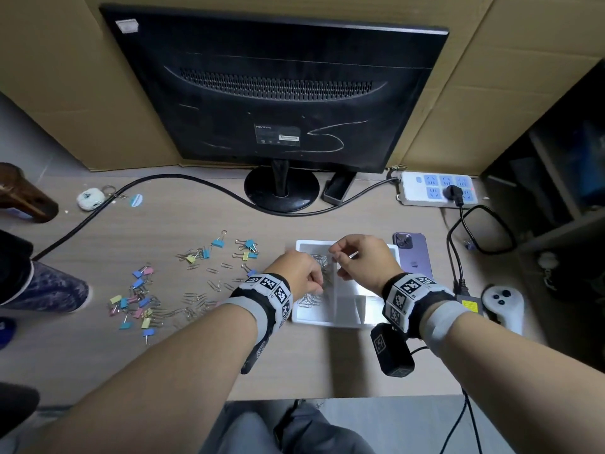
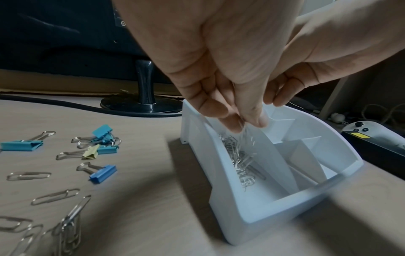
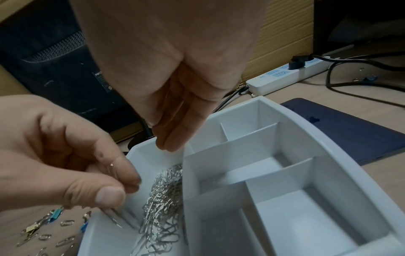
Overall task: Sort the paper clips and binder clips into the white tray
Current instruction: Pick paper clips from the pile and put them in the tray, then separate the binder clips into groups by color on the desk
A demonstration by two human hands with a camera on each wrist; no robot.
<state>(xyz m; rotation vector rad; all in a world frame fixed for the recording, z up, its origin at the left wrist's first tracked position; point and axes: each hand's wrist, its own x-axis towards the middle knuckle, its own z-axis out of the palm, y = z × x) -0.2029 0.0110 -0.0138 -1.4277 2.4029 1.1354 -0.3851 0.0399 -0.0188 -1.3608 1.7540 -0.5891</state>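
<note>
The white tray sits on the desk near its front edge, right of centre, a moulded plastic box with thin dividers: one long compartment along its left side and several smaller ones to the right. The long left compartment holds a tangled heap of silver paper clips; the smaller compartments show only bare white floor.

The left hand hangs over that long compartment, thumb and fingertips pressed together, pinching a few blurred paper clips just above the heap. The right hand hovers over the tray's far end; its fingers point down, held close together and slightly bent, and a thin wire seems to sit among them, though whether they grip it I cannot tell.

Left of the tray, toward the desk's middle and left, loose paper clips lie scattered among small binder clips in blue, pink and yellow with silver wire handles; a second cluster lies farther back.

A purple phone lies just beside the tray's right wall, and a monitor stands at the desk's back edge
</note>
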